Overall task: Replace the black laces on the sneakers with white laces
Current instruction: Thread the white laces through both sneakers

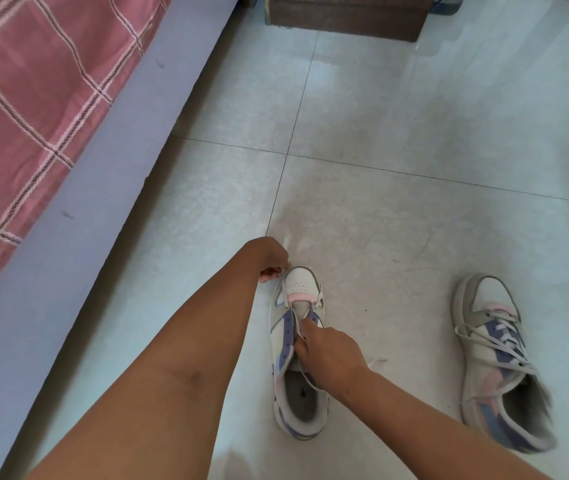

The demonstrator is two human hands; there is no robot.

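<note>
Sneakers first: the one being worked on (298, 358) sits on the floor tiles (397, 133) near the bottom middle of the head view, toe pointing away, with a white lace (281, 289) threaded only through the eyelets nearest the toe. Left hand (272, 259) is out past the toe on its left side, fingers curled and pinching one end of that lace, pulling it taut. Right hand (328, 351) is planted over the tongue area, fingers curled around the other strand of the lace, and it blocks most of the eyelet rows, so I can't see how far up the lacing goes. A loose lace tip (378, 360) pokes out on the floor just right of that wrist. Second sneaker (504, 362) is well apart to the right, already fully laced in white. Far left there's a bed with a pink checked sheet (34, 98), and a dark brown box (345, 15) at the far edge.
</note>
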